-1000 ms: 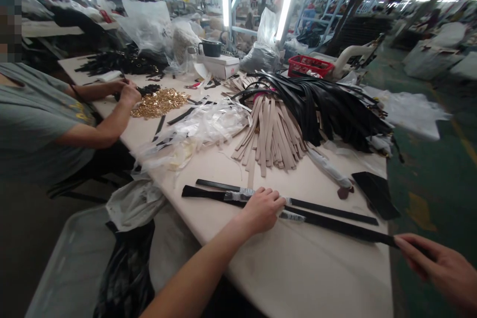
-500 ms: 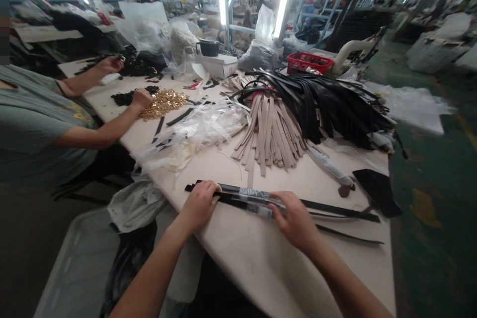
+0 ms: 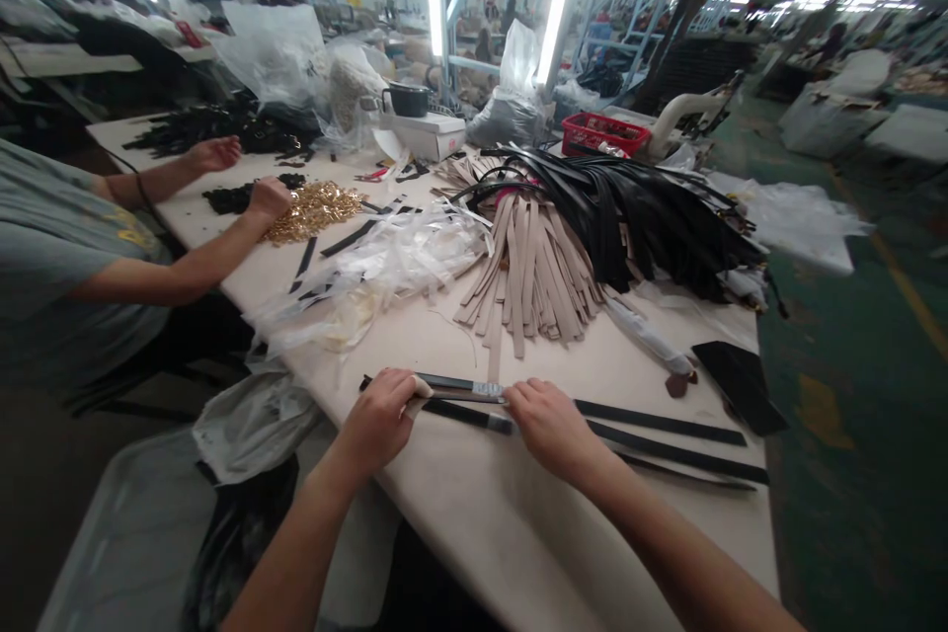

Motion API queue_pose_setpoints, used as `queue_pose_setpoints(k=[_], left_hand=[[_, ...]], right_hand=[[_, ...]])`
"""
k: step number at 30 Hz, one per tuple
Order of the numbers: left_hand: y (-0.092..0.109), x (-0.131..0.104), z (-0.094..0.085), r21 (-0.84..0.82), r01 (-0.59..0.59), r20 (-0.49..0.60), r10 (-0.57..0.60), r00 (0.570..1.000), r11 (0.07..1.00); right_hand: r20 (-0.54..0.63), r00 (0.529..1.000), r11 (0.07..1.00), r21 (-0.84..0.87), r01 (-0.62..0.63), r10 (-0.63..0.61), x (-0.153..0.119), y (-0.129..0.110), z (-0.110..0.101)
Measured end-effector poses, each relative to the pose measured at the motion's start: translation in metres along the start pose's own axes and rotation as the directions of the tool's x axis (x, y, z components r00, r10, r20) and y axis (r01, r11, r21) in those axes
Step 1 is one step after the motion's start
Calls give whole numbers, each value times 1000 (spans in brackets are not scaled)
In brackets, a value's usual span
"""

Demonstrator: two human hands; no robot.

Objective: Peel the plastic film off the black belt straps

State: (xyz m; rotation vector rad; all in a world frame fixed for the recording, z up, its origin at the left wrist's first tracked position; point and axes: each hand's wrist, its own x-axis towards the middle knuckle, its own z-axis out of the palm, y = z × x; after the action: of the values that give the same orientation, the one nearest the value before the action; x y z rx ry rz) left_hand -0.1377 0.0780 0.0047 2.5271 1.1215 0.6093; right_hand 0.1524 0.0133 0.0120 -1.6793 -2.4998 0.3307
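Near the front edge of the table, my left hand [image 3: 380, 417] is closed around the left ends of some black straps [image 3: 667, 423]. Something pale beige, perhaps a finger cover, shows at its thumb. My right hand [image 3: 552, 425] pinches one of these straps near the middle, fingers together, palm down. Clear plastic wrap [image 3: 487, 389] covers part of a strap between the two hands. Another strap with a clear wrapped patch [image 3: 501, 424] lies just nearer to me. The straps run on to the right, flat on the table and spread apart. My fingers hide the exact grip points.
Beyond my hands lie a fan of beige strips [image 3: 529, 276], a heap of black straps [image 3: 629, 202] and crumpled plastic [image 3: 411, 247]. A co-worker's hand [image 3: 271, 199] is at a pile of gold metal pieces [image 3: 315, 212]. A red basket [image 3: 603, 133] stands behind.
My right hand has moved left along the straps and its fingers have closed. The straps' right ends now lie differently, one reaching further right. The view has shifted slightly.
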Motion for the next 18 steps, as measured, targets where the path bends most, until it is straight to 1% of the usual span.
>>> queue_pose_setpoints(k=[2,4,7,9,10,12,14,16,17,18], left_hand=[[2,9,7,22,18,47,-19,999,1000],[6,15,16,52,-13,115,7,993,999],[11,19,29,73,-82,221,64,973,994],[11,21,38,87,-91,246,68,967,992],[10,22,43,97,-84,236,59,970,992],[9,25,52,128,-58,191,33,981,990],[9,28,60,161,-24,140,2,990,987],[12,32,64,168,-4,112,-15,994,986],[15,35,64,155,-2,104,-14,995,988],[19,37,62,130,-5,96,-7,995,992]], right_hand=[[-24,998,999,13,-50,50,-26,24,0],[-31,995,996,4,-91,91,-59,51,7],[-42,991,992,-13,-129,128,-104,92,30],[-85,988,991,-1,-133,133,-124,115,46],[-118,983,990,10,-138,138,-129,124,52],[-188,969,987,34,-156,159,-132,134,57],[-232,958,985,58,-161,170,-125,135,51],[-232,962,988,85,-128,145,-110,131,37],[-237,962,989,99,-114,134,-99,129,27],[-254,955,986,107,-126,150,-86,131,16]])
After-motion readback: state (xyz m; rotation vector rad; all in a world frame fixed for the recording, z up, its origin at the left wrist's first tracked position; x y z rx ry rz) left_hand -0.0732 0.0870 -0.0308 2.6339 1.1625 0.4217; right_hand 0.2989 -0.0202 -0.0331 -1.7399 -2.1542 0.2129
